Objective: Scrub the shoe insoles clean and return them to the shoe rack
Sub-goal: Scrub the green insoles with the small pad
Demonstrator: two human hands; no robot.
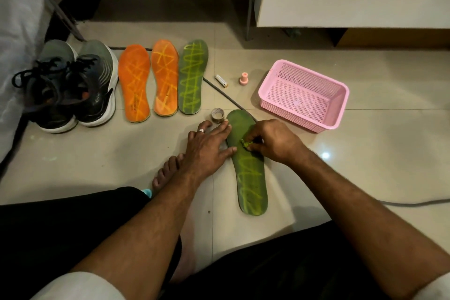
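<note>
We are sitting on the pale tiled floor [365, 153] with the dark green foam insole marked in yellow-green zigzag lines [248, 173] lying flat in front of us, toe end pointing away, near the pink perforated plastic basket [304, 95]. Our left hand [207, 151] lies flat with straight fingers, its fingertips pressing the insole's left edge to pin it down, gripping nothing. Our right hand [272, 141] has its fingers curled and pinched on a small crumpled green scrubbing wad [246, 144] that touches the insole's middle. The far half looks plain and rubbed clean, while the lines on the near half remain, so we judge the scrubbing about half done on this piece. Further off, a second green insole with bright zigzags [192, 78] and two orange insoles with yellow crossing lines [148, 83] lie side by side beside a pair of dark laced running shoes [73, 85], all untouched by us. The risks we see: the light foam could slide or buckle under a hard stroke, since only fingertips hold one edge; the tiny wad could slip from the pinch; and the small roll of tape [217, 115] sitting just beside the toe end could be knocked by our left fingers
</note>
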